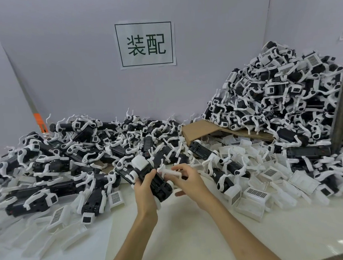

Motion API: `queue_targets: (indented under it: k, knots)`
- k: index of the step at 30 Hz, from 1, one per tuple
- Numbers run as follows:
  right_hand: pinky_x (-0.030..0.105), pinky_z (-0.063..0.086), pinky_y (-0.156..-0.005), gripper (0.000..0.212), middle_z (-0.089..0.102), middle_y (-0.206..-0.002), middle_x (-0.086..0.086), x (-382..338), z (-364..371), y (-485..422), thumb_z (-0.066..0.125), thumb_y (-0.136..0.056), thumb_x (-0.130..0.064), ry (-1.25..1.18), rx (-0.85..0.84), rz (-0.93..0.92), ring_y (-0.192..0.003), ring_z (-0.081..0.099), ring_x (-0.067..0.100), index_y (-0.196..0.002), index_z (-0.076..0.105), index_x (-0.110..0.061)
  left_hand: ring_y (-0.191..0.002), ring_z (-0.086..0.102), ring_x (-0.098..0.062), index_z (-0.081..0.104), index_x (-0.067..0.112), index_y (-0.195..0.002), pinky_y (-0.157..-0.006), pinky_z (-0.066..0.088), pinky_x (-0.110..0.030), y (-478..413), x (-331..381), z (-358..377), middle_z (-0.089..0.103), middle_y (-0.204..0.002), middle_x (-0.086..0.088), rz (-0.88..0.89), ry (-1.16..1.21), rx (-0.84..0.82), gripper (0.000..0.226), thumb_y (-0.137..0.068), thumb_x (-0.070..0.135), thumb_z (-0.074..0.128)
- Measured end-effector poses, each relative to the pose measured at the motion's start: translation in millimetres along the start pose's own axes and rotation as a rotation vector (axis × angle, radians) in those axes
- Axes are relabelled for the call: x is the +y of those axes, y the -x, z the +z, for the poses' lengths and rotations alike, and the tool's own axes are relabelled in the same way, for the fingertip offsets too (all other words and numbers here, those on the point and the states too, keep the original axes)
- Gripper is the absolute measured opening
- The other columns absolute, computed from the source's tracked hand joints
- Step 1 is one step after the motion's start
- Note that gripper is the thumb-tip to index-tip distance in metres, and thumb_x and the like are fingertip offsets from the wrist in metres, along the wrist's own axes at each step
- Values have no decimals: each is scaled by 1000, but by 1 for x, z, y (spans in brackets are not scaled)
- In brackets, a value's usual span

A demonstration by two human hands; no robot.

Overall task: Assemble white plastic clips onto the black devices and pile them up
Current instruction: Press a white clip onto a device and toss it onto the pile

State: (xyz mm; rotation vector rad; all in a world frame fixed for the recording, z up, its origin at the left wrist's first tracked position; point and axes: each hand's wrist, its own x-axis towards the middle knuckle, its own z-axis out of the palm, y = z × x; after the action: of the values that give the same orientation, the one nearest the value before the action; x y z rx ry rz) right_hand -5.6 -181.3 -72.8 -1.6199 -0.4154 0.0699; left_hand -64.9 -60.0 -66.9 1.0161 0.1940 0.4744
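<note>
Left hand [144,190] gripped a black plastic device [149,177] over the white bench [185,241]; right hand [188,179] fingers pinched a white plastic clip [171,172] against it.

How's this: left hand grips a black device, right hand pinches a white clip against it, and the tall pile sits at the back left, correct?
Not quite: the head view shows the tall pile at the back right. Otherwise yes, the left hand grips a black device and the right hand pinches a white clip against it.
</note>
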Motion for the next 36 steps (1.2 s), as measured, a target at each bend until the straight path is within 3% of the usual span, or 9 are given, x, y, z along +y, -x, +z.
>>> queue_targets:
  k: [5, 10, 13, 16, 19, 21, 29, 33, 36]
  knots:
    - [32, 59, -56, 46, 73, -89, 10, -1, 4, 1, 82, -81, -39, -140, 20, 131, -63, 74, 30, -112, 61, -13, -70, 67, -23, 58, 0, -121, -50, 55, -33, 1, 1, -1, 69, -98, -15, 13, 11, 6, 33, -94, 19, 64]
    - [33, 59, -76, 36, 70, -96, 12, -1, 4, 0, 75, -89, -31, -184, -8, 114, -77, 67, 21, -111, 65, -4, -74, 67, -24, 61, 6, -113, -61, 48, -39, 2, 3, -1, 72, -93, -9, 7, -39, -24, 52, -71, 36, 70]
    - [32, 53, -82, 32, 69, -95, 7, -2, 3, 2, 66, -96, -35, -217, -82, 74, -88, 65, 19, -105, 64, -5, -72, 65, -24, 63, 6, -103, -61, 48, -37, 2, 4, -2, 70, -82, -7, 2, -75, -86, 39, -75, 32, 70]
    - [28, 55, -71, 35, 66, -94, 12, -4, 3, 2, 64, -97, -32, -345, -107, 53, -84, 65, 21, -104, 60, 1, -62, 66, -17, 64, 7, -93, -51, 54, -31, 4, 3, 0, 68, -74, -6, 4, -91, -149, 9, -91, 16, 66]
    - [25, 56, -69, 24, 75, -91, 3, -5, 4, 3, 72, -92, -23, -381, 0, 39, -79, 71, 13, -110, 61, -11, -60, 66, -13, 68, 10, -92, -43, 50, -25, 6, 1, 3, 71, -73, 2, 23, -107, -129, 6, -94, 12, 63]
    - [25, 56, -70, 38, 77, -93, 1, -6, 3, 1, 78, -86, -17, -401, 100, 10, -82, 72, 13, -119, 59, -18, -53, 61, -8, 68, 9, -91, -37, 39, -17, 5, 1, 2, 69, -65, 6, 62, -149, -88, 8, -95, 13, 63]
    - [24, 53, -72, 34, 76, -91, 5, -1, 12, 6, 87, -77, -20, -37, 56, -251, -87, 72, 17, -98, 61, -18, -61, 68, -7, 69, 22, -92, -44, 48, -18, -1, -4, -1, 73, -67, 9, 11, -186, -47, 14, -99, 31, 61]
    - [15, 45, -68, 33, 72, -87, 0, 2, 15, 7, 87, -76, -32, 115, 101, -298, -82, 67, 9, -92, 60, -21, -65, 71, -5, 78, 28, -83, -51, 50, -18, 1, -5, -1, 74, -74, 6, -82, -172, -85, 35, -96, 52, 56]
    - [13, 43, -68, 28, 69, -86, -4, 4, 15, 7, 85, -79, -34, 145, 100, -297, -81, 64, 5, -91, 61, -24, -70, 71, -7, 73, 23, -101, -60, 50, -23, 1, -5, 0, 73, -78, 2, -99, -231, -97, 40, -90, 59, 60]
